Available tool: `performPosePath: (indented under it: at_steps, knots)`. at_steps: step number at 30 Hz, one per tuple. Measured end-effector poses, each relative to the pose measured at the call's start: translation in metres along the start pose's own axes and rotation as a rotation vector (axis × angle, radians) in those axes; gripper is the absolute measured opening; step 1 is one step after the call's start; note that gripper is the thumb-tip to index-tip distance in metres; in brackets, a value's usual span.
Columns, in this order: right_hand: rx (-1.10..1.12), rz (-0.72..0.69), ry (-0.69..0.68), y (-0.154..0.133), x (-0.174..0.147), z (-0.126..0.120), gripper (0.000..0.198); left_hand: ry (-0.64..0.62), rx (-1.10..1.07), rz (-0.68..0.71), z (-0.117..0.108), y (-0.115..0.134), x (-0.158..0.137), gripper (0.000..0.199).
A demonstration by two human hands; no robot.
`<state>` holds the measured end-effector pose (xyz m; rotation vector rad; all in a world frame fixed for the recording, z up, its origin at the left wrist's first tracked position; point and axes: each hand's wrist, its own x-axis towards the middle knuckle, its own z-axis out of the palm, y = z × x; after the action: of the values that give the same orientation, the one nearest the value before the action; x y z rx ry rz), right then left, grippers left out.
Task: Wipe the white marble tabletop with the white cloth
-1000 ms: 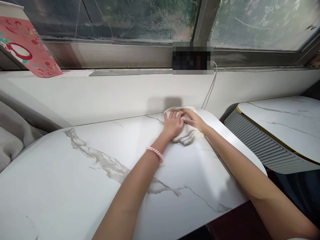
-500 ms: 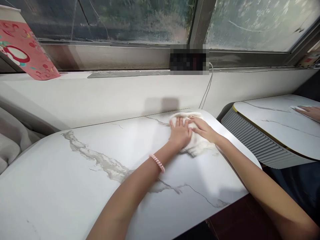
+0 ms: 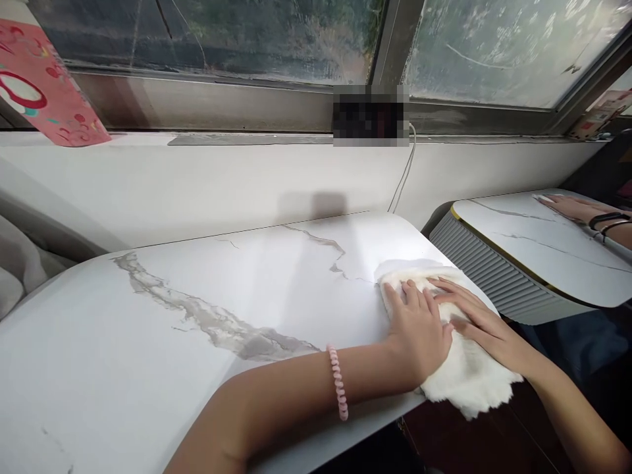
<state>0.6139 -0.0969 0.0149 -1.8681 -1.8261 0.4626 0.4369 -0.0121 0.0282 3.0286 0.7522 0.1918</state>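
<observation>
A white fluffy cloth (image 3: 471, 368) lies near the right end of the marble-patterned table (image 3: 197, 395), its lower part hanging past the front edge. My left hand (image 3: 419, 329) presses on it with fingers stretched out, a pink beaded bracelet (image 3: 338, 382) on that wrist. Just to the right, my right hand (image 3: 488, 326) rests flat on the same cloth, fingers extended and slightly spread. The two hands are close together, the left thumb near the right fingers.
A second marble-topped table (image 3: 553, 237) with a ribbed side stands to the right, another person's hand (image 3: 567, 205) on it. Along the window ledge are a pink patterned box (image 3: 59, 92) and a blurred dark object (image 3: 370, 118) with a white cable (image 3: 403, 174). Grey fabric (image 3: 24, 263) is at left.
Both my hands and the cloth have slid from the table's back edge toward its front right edge. On the other table, the other person's hand has moved left.
</observation>
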Motion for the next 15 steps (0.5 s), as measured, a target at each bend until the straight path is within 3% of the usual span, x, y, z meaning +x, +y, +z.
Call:
performPosePath:
  at_steps: [7,15]
  knots:
    - [0.035,-0.097,0.019,0.012,0.044,-0.001,0.031,0.057,0.037,-0.034,0.009,-0.020,0.019,0.057]
    - [0.191,-0.216,0.077,0.042,0.152,0.001,0.025,0.053,-0.049,-0.142,0.020,-0.088,0.077,0.056]
